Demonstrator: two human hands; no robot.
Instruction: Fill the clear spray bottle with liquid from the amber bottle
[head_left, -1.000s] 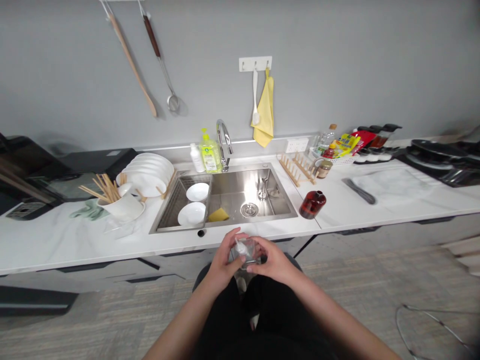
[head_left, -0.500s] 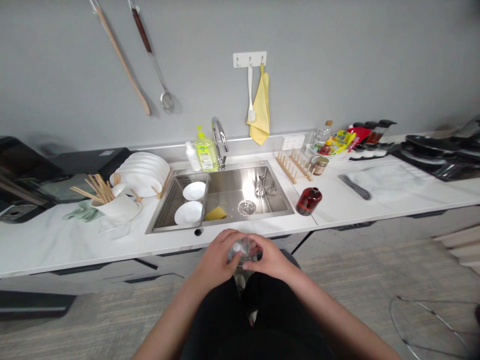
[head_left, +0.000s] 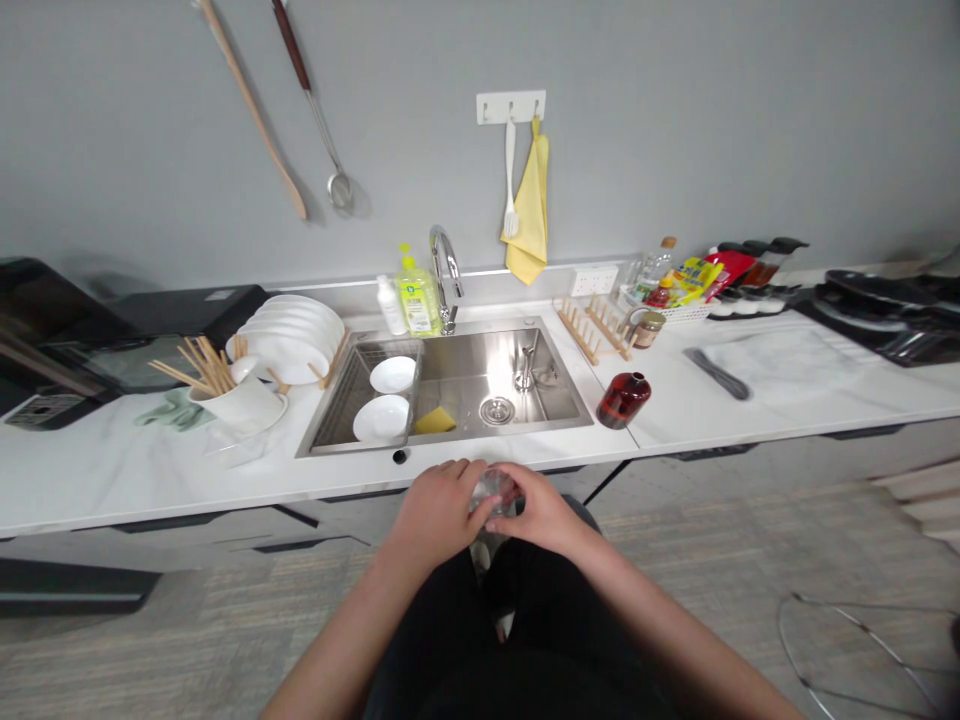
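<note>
My left hand (head_left: 442, 510) and my right hand (head_left: 536, 510) are both closed around a clear round container (head_left: 491, 487), just in front of the counter's front edge. Fingers cover much of it, so its full shape is hidden. Past the hands lies the steel sink (head_left: 469, 372), with two white bowls (head_left: 382, 418) in the wire rack on its left side. A yellow sponge (head_left: 435, 420) rests on the sink floor. To the right of the sink stands a dark red, uncapped bottle (head_left: 624, 400). A small black cap (head_left: 400, 456) sits on the counter's front strip.
Left of the sink are white plates (head_left: 289, 340) in a rack and a white holder (head_left: 244, 405) with chopsticks. Behind it stand a green soap bottle (head_left: 418, 300) and the faucet (head_left: 447, 275). On the right are a wooden rack (head_left: 596, 330), a jar (head_left: 647, 330) and a whisk (head_left: 718, 374).
The view has shifted slightly, so the counter and sink appear a little higher and further right. Both hands still hold the clear container; my left fingers cover a bit more of it.
</note>
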